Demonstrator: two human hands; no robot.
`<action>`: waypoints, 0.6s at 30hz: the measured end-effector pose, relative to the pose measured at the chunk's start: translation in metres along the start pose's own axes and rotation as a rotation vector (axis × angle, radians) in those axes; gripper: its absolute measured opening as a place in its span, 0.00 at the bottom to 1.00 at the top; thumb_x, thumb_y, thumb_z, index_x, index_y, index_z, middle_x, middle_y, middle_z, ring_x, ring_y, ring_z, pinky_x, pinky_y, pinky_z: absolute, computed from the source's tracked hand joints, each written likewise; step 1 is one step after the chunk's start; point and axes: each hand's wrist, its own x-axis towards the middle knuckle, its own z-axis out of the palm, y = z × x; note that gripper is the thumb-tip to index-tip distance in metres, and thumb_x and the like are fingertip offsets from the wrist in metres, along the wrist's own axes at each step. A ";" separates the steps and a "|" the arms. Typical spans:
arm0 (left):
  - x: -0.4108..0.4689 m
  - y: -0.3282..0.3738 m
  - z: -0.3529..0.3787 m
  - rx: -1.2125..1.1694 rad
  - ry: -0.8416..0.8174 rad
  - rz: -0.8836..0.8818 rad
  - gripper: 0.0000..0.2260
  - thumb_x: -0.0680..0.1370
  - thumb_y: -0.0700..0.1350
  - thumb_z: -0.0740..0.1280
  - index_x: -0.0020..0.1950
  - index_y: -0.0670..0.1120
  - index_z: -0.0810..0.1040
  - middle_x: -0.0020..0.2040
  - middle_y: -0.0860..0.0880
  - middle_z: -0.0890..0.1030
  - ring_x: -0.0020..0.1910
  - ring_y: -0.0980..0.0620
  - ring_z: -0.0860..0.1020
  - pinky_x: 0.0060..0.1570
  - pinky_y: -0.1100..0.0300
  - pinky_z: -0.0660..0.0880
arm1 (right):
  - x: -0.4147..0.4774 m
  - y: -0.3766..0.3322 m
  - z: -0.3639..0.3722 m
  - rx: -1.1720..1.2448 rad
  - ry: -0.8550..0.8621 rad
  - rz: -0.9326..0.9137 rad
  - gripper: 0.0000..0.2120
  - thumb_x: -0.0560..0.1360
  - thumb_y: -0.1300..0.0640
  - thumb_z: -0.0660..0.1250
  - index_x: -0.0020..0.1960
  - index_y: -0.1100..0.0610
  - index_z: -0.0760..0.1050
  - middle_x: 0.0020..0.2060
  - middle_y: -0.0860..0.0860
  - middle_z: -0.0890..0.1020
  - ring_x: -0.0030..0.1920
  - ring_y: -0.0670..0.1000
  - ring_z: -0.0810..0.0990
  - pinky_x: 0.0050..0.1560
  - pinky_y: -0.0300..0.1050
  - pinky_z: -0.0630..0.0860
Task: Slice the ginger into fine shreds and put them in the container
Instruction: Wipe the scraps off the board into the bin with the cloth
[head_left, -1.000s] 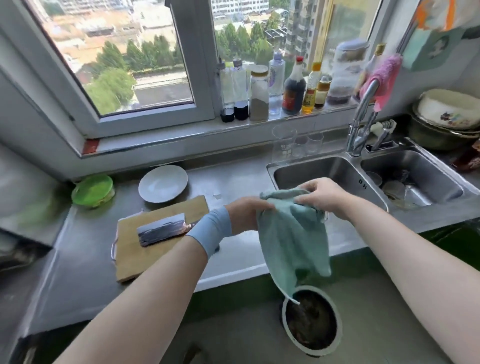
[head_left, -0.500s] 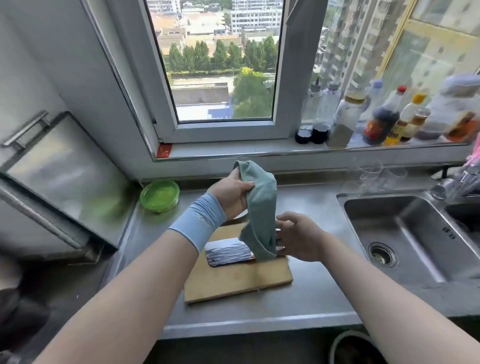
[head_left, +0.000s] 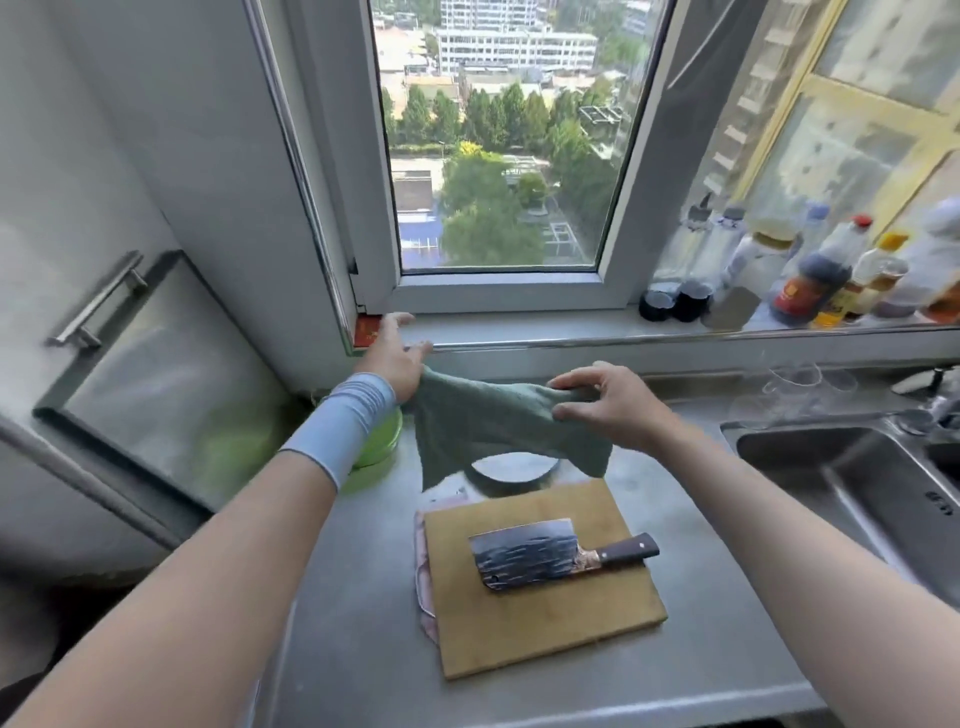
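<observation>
My left hand (head_left: 395, 353), with a light blue wristband, and my right hand (head_left: 608, 402) hold a green cloth (head_left: 493, 421) stretched between them just below the window sill. The left hand holds one corner close to the sill. The right hand pinches the other end between thumb and fingers. Below them a wooden cutting board (head_left: 545, 629) lies on the steel counter. A dark cleaver (head_left: 524, 558) rests flat on it, handle to the right. A green container (head_left: 379, 441) sits behind my left wrist, partly hidden. No ginger is in view.
A white plate (head_left: 511, 465) shows partly under the hanging cloth, behind the board. A steel sink (head_left: 857, 478) is at the right. Several bottles (head_left: 810, 280) line the sill at the right, with glasses (head_left: 795, 379) below them. A steel cabinet (head_left: 156, 374) stands at the left.
Both hands have lifted the cloth from over the board towards the window sill and pulled it out wide. The cleaver and board now show uncovered.
</observation>
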 end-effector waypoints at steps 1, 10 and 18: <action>0.001 -0.004 -0.004 -0.026 -0.115 0.044 0.20 0.81 0.50 0.67 0.71 0.48 0.71 0.64 0.45 0.78 0.59 0.46 0.77 0.59 0.57 0.72 | 0.007 -0.005 -0.003 -0.119 -0.026 -0.022 0.13 0.70 0.54 0.78 0.54 0.48 0.84 0.47 0.44 0.78 0.48 0.41 0.78 0.49 0.32 0.72; 0.030 -0.015 -0.005 0.349 -0.202 0.163 0.07 0.80 0.44 0.68 0.47 0.47 0.85 0.47 0.48 0.80 0.50 0.46 0.77 0.49 0.59 0.74 | 0.051 -0.013 -0.026 -0.373 0.029 -0.048 0.18 0.67 0.48 0.81 0.30 0.53 0.74 0.45 0.47 0.79 0.51 0.47 0.75 0.52 0.43 0.72; 0.044 0.010 -0.001 0.192 0.026 0.107 0.13 0.76 0.48 0.63 0.33 0.46 0.65 0.31 0.46 0.66 0.34 0.46 0.63 0.33 0.55 0.59 | 0.084 -0.018 -0.009 0.136 0.072 0.266 0.19 0.72 0.46 0.75 0.34 0.56 0.71 0.26 0.53 0.67 0.28 0.52 0.64 0.28 0.40 0.63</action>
